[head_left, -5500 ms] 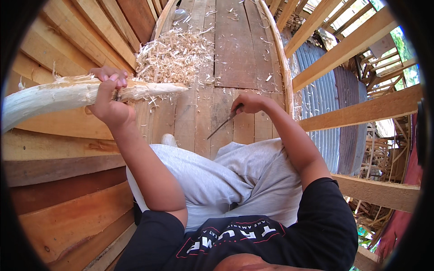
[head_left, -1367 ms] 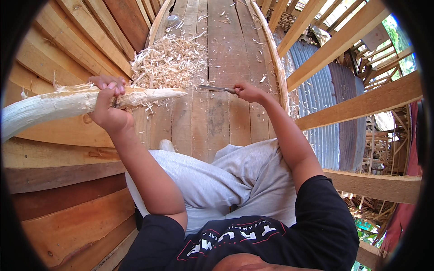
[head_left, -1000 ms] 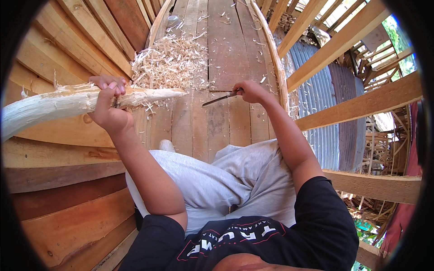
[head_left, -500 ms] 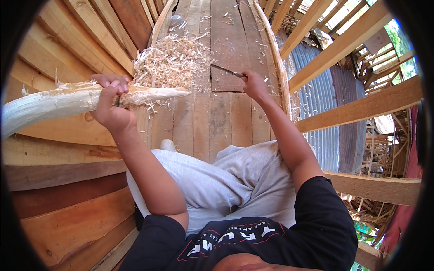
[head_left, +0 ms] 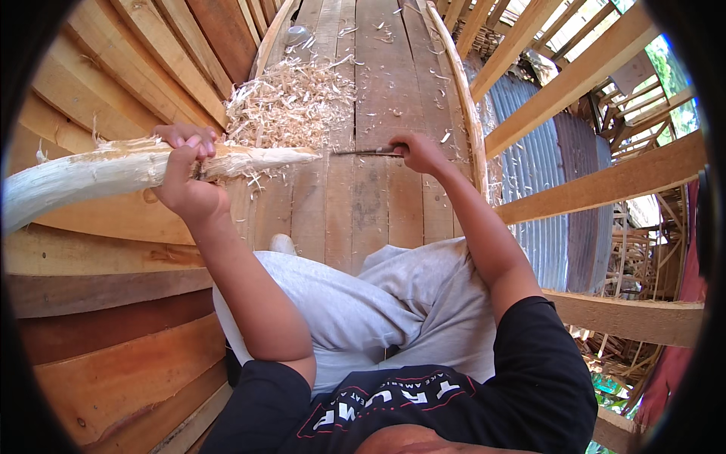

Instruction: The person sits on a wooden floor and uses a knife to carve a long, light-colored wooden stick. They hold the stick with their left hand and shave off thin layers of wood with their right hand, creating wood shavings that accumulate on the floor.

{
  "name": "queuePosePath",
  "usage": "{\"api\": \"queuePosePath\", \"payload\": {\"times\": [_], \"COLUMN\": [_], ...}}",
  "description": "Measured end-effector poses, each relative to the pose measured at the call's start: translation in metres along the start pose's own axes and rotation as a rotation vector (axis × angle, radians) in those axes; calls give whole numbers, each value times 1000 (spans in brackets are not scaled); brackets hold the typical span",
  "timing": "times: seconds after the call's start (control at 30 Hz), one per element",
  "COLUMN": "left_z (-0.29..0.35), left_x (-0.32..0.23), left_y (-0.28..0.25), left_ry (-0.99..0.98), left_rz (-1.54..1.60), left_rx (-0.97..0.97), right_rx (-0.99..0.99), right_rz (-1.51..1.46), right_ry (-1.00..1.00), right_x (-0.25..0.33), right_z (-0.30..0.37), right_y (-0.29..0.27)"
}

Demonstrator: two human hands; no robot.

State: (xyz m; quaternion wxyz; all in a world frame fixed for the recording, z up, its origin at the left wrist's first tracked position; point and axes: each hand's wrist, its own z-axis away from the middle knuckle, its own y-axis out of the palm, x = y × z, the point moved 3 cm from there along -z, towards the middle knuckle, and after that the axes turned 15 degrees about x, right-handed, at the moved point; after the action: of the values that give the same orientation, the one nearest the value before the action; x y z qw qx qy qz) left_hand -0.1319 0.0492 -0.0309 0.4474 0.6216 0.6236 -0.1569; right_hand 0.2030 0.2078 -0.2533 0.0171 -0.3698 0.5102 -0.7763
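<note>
Left hand (head_left: 187,170) clasps pale, curved wooden pole (head_left: 94,172), likely stiff, best held there; right hand (head_left: 420,153) clutches dark, slim-bladed knife (head_left: 372,152)!

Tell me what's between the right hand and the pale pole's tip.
In the head view, the knife in the right hand fills most of that stretch; floorboards show in the small gap before the pale pole.

2 bare forearms (head_left: 255,284) forward, left grip (head_left: 183,172) curled, right grip (head_left: 420,153) in a fist
</note>
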Motion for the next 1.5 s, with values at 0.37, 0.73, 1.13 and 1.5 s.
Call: {"api": "queuePosePath", "payload": {"times": [0.37,0.73,1.13,1.5], "left_z": [-1,0,-1,0], "left_x": [3,3,3,3], "left_y": [0,0,1,4], "left_ry": [26,-6,-6,0], "left_rz": [38,23,25,2], "left_rx": [14,8,5,11], "right_rx": [23,-16,-266,-165], "right_rz": [-31,353,540,207], "right_ry": [-127,-14,195,337], "right_x": [-5,45,61,30], "right_z": [1,15,18,9], "right_y": [-9,-42,-42,-35]}}
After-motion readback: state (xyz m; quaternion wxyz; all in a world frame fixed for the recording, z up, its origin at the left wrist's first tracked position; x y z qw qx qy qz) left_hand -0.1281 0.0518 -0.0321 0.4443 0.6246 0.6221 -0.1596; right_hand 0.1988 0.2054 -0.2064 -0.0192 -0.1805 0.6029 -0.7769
